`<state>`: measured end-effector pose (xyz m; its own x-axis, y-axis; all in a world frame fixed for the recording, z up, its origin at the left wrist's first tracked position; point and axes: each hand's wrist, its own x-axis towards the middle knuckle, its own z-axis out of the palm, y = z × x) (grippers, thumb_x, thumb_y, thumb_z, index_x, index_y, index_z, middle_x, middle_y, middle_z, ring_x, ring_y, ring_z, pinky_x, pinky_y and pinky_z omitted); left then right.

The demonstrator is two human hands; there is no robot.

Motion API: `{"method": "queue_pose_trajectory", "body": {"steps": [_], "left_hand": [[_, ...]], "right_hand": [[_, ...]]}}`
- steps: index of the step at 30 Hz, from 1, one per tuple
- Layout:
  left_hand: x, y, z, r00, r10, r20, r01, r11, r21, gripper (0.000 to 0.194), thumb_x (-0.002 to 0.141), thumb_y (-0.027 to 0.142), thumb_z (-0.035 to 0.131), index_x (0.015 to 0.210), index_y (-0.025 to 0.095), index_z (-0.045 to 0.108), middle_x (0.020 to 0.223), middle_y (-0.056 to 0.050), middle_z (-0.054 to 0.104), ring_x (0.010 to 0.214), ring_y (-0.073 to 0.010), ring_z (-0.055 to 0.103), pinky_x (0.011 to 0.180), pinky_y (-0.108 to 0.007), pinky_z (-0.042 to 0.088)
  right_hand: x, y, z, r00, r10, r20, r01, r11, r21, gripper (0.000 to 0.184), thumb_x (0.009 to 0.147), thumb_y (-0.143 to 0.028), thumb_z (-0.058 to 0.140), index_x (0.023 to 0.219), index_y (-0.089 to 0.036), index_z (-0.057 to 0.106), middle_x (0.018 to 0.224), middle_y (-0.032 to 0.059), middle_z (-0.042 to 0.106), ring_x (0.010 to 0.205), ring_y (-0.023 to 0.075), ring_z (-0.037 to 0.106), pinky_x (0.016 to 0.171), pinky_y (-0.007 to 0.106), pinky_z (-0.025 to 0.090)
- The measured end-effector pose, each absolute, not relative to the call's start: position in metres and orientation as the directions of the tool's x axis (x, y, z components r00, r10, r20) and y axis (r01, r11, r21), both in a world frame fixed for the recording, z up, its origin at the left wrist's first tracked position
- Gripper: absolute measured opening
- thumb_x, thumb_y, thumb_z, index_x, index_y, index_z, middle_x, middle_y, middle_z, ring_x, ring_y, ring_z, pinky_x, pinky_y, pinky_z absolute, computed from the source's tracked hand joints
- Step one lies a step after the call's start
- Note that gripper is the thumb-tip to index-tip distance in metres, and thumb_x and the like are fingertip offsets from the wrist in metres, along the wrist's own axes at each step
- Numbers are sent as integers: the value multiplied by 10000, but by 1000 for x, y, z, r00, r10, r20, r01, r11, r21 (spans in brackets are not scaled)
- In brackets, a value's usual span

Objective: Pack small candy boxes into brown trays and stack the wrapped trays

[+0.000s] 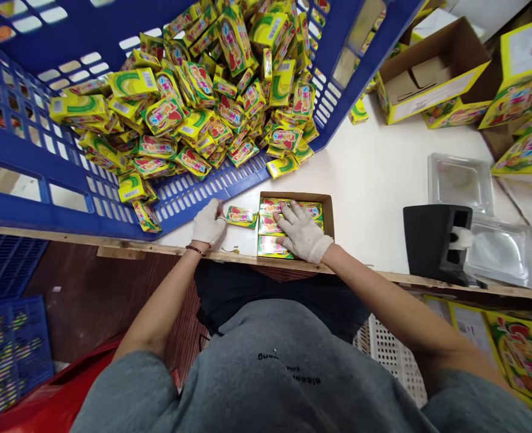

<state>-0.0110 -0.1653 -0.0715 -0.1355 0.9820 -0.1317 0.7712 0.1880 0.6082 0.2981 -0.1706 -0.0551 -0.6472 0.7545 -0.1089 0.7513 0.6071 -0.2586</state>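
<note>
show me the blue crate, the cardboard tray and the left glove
blue plastic crate (pixel 62 36), head view, on its far wall
cardboard tray (pixel 328 216), head view, on its right wall
left work glove (pixel 209 224), head view, on the back of the hand

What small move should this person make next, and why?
Probably the gloved left hand should slide the loose yellow packet into the cardboard box: the packet lies outside it, right beside that hand, while the gloved right hand rests on the packets already inside.
</note>
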Motion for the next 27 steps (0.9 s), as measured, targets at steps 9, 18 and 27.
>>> {"method": "queue_pose_trajectory", "body": {"steps": [9, 18, 27], "left_hand": [[10, -160, -50, 383, 906, -182, 896, -316, 312, 564, 752, 232, 697, 1308, 172, 633, 1272, -166, 662, 1201, -363, 633, 1043, -476, 522], [44, -170, 10, 515, 790, 333, 704, -611, 362, 743, 892, 281, 668, 1577, 232, 385, 1333, -147, 665, 1235, -361, 629, 1072, -560, 515], [105, -208, -7, 720, 676, 157, 595, -719, 360, 316, 995, 474, 607, 1070, 177, 683, 1092, -154, 690, 1057, -339, 654, 952, -529, 534]], "right_hand": [[302, -161, -47, -626, 772, -114, 717, 511, -473, 695, 983, -441, 636, 1584, -113, 519, 1640, 225, 496, 1553, 406, 426, 1265, 600, 370], [306, -145, 24, -472, 867, 161, 619, 456, -639, 441, 978, -295, 552, 1391, -186, 664, 1413, 122, 693, 1335, 307, 618, 1179, 505, 479], [321, -147, 31, -457, 698, -551, 889, 387, -247, 196, 934, -171, 625, 1013, -205, 801, 983, 135, 790, 883, 296, 718, 780, 387, 514]]}}
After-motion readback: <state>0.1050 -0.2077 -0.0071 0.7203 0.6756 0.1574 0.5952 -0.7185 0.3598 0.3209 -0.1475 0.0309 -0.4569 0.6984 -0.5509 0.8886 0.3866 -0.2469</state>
